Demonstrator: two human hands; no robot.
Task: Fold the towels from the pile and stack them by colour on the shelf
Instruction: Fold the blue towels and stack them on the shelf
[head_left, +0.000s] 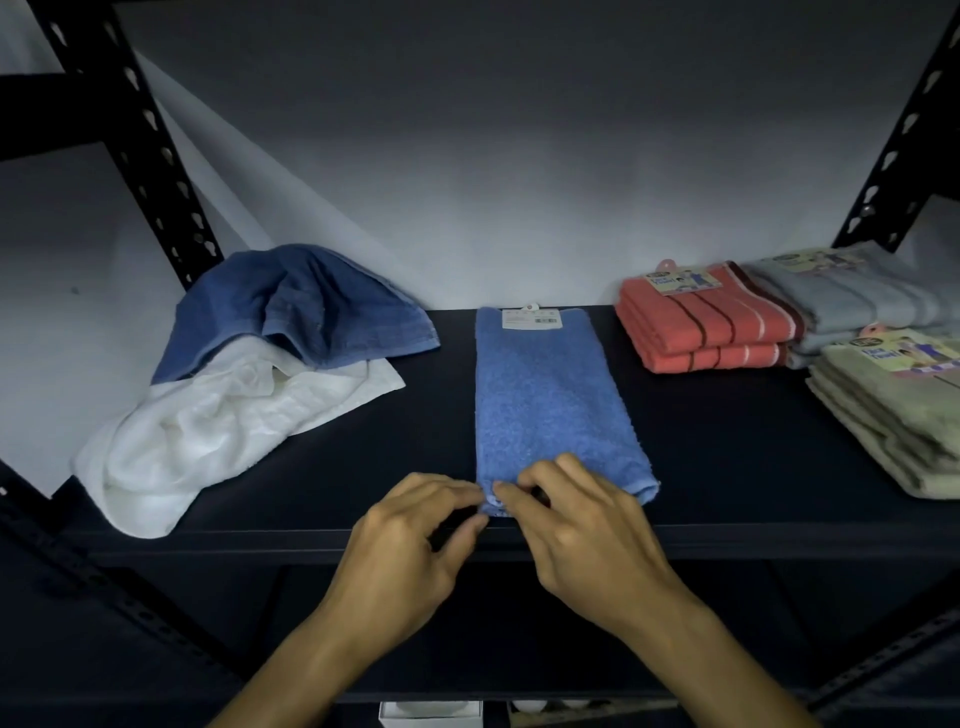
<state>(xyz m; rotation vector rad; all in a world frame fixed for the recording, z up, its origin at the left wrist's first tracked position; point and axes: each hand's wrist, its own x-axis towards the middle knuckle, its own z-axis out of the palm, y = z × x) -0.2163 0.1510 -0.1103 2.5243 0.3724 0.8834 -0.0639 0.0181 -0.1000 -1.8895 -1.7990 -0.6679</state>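
A light blue towel (545, 395) lies folded into a long strip on the dark shelf (363, 467), its paper label at the far end. My left hand (410, 545) and my right hand (582, 525) meet at the strip's near left corner, each pinching the edge with fingertips. To the left sits the loose pile: a dark blue towel (296, 312) draped over a crumpled white towel (208, 436).
Folded stacks stand at the right: coral striped towels (711, 332), pale grey-blue towels (852, 296) behind them, and beige-green towels (893, 415) nearest the right edge. Black perforated uprights (145, 156) frame both sides. A lower shelf shows below.
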